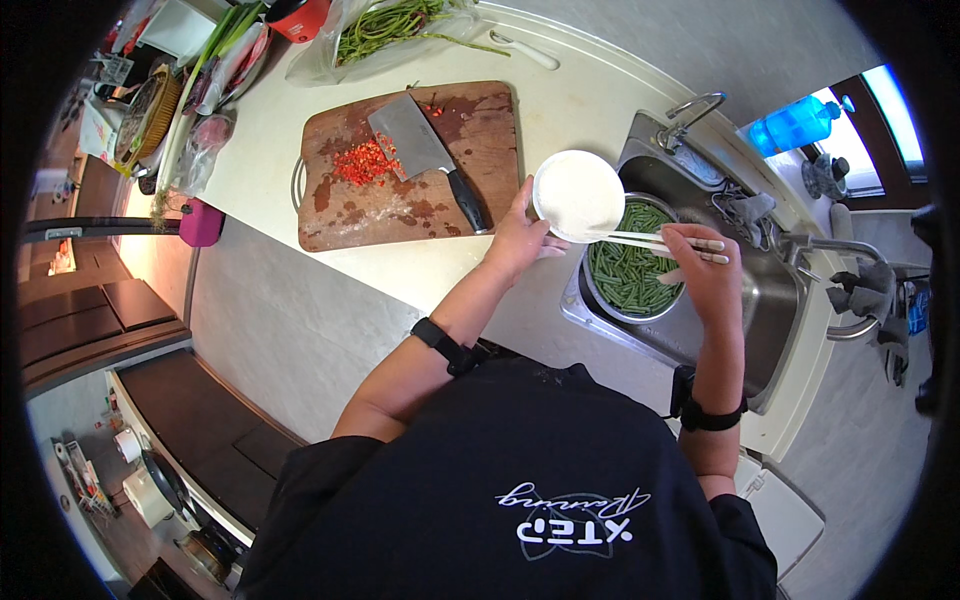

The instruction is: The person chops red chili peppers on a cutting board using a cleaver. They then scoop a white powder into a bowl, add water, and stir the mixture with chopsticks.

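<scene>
My left hand (519, 238) grips the rim of a white bowl (577, 196) that holds a pale white powder. A pair of chopsticks (652, 241) is in my right hand (701, 266), their tips at the bowl's lower edge. Beneath and beside the bowl, a round metal basin with cut green beans (634, 281) sits in the sink. To the left, a wooden cutting board (420, 217) carries chopped red chillies (364, 163) and a cleaver (424, 142) with a black handle. White residue marks the fingers of my left hand.
A peeler (536, 55) and a plastic bag of long green stems (390, 34) lie at the counter's back. The faucet (686, 120) rises behind the steel sink (757, 315). A blue bottle (795, 127) stands by the window. Bagged items and spring onions (225, 34) crowd the left end.
</scene>
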Demonstrator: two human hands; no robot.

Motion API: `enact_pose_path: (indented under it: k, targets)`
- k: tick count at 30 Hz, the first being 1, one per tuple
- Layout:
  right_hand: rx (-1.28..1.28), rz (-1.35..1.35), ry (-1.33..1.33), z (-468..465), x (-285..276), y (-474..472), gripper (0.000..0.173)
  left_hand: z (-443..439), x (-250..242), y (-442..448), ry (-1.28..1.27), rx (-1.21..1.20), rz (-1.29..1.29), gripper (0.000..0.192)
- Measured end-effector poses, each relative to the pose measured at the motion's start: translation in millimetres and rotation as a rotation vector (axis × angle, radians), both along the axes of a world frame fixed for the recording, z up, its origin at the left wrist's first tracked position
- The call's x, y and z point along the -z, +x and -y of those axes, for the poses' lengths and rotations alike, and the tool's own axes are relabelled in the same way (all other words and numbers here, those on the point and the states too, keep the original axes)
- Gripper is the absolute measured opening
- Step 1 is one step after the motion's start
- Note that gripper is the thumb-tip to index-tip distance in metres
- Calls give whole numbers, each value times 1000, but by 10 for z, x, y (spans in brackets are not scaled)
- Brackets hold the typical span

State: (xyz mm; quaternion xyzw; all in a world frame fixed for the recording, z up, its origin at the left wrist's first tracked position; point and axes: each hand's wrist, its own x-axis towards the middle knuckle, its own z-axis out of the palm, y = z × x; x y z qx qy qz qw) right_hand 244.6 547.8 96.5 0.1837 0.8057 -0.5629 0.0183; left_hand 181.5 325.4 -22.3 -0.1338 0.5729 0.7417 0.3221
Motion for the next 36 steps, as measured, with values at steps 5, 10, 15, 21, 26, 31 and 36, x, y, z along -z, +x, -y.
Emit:
enact_pose_path:
  k: [5,10,15,21,26,31,36]
  targets:
    - [-360,-128,136,265,-133,-264,16,7,27,-9,11,4,11,78]
    - [-710,-251,305,384,-363,-854,17,8,36,3,7,-15,-27,79]
    - [-1024,-372,363,581,-384,-1761,16,-6,31,-24,-28,0,-13,79]
    - [-997,-172,576,515,-487,-2283,20,-8,104,-57,-67,18,-67,78]
    - [-1121,-47,385,844,-393,-2314,21,-8,177,-88,-165,66,-142,76]
    - [-986,32,479,529,-326,-2509,21,-47,234,-60,-100,9,-103,76]
    - [-721,85,428,-8,-337,-2221,20,-93,327,-71,-263,-23,-233,77]
